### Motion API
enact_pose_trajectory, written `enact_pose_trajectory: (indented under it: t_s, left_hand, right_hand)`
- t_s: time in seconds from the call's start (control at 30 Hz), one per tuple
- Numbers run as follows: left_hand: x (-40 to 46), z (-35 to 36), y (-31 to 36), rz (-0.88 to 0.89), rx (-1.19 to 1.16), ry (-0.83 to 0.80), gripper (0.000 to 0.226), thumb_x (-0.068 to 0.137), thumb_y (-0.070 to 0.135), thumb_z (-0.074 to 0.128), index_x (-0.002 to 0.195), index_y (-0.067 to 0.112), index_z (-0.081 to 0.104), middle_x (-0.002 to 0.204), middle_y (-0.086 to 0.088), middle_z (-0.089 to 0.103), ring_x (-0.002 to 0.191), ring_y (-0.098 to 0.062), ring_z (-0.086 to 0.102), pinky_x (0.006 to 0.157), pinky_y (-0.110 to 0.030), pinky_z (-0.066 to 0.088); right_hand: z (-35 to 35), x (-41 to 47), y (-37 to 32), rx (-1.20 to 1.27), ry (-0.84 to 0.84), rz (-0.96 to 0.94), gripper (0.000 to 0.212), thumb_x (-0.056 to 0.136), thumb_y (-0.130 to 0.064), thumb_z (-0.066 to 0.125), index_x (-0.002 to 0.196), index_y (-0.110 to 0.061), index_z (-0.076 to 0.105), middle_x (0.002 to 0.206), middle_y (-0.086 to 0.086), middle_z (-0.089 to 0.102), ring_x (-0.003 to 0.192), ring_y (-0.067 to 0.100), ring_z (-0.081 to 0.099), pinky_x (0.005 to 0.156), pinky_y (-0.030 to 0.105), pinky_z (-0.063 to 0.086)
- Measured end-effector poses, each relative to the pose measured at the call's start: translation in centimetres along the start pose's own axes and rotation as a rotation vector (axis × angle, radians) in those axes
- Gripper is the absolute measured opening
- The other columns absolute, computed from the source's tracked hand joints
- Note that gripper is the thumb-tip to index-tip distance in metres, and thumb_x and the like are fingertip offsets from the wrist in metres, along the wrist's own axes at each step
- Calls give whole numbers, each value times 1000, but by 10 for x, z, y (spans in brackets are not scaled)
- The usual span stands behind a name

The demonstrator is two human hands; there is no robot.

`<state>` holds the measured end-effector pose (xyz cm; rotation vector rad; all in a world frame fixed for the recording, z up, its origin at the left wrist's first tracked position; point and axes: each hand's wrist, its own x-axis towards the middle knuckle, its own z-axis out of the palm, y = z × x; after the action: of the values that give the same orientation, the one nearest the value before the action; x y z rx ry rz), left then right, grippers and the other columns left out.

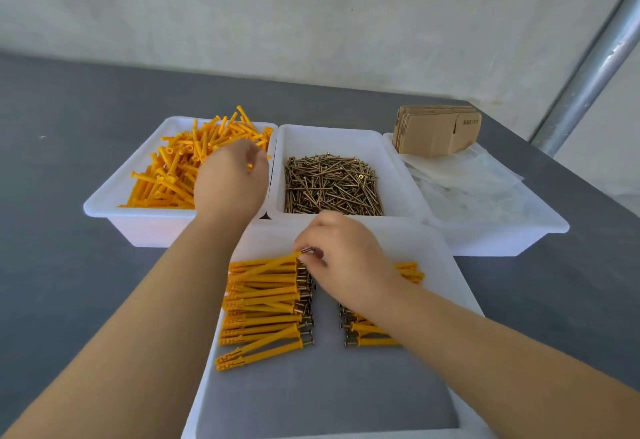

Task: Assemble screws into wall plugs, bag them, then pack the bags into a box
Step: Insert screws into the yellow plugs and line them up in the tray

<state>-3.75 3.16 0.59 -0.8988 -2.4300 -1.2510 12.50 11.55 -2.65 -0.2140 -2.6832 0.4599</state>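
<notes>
Right hand [346,258] pinches one assembled plug [266,267] at its screw-head end, fingers curled round the head; grip closed tight on it. That plug's long axis runs roughly left-right, tilted, screw head up-right at the fingertips, split tip down-left, lying across the top of the left row of assembled plugs [263,307] in the near tray [460,293]. Left row: long axes left-right, screw heads pointing right toward tray middle. Right row of assembled plugs [374,334] is mirrored, heads pointing left, partly hidden under the right forearm.

Left hand [230,178] is over the far-left bin [114,203], fingers curled down into the loose orange wall plugs [173,168], which lie jumbled at all angles. Grip looks closed on plugs, but blurred; cannot tell how many.

Middle bin [346,140] holds loose brass screws [332,185], jumbled. Right bin [502,234] holds clear plastic bags [467,185] with a stack of flat cardboard boxes [436,130] at its far end. All on grey tabletop [69,126].
</notes>
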Motion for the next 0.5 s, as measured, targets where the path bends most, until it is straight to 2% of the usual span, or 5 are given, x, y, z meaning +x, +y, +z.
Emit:
enact_pose_trajectory:
  t_s: [0.1,0.17,0.27,0.4,0.5]
  left_hand:
    - [7,-2,-16,-146,205,-62,29,98,21,48,122,16,64,118,-16,62,107,-38,56,84,-48,51]
    - [10,-5,-20,-307,388,-195,31,95,20,50,124,22,62,128,-17,55,123,-42,44,97,-57,45]
    - [13,-7,-22,-482,550,-385,33,93,21,50,125,16,57,141,-17,45,136,-41,29,108,-56,32]
    - [14,1,-25,-481,626,-569,31,98,31,43,120,16,58,133,-12,54,129,-38,42,113,-58,21]
    - [14,4,-24,-447,635,-611,39,101,39,37,129,19,54,139,-9,51,134,-37,39,113,-60,16]
  right_hand:
    - [14,1,-6,-68,-38,-8,20,96,-17,56,108,-14,72,104,3,55,89,21,56,75,35,49]
    - [19,2,-6,-145,-74,-10,23,98,-19,49,107,-15,70,99,2,56,87,22,57,73,38,51]
    - [20,3,-5,-198,-80,-12,23,98,-23,48,105,-16,69,96,1,58,89,20,57,72,40,52]
    - [19,2,-4,-197,-99,-33,21,97,-30,54,103,-18,70,96,-2,59,92,18,57,73,38,52]
    - [19,2,-3,-188,-107,-36,22,97,-33,56,106,-18,69,96,-1,60,91,19,58,73,37,51]
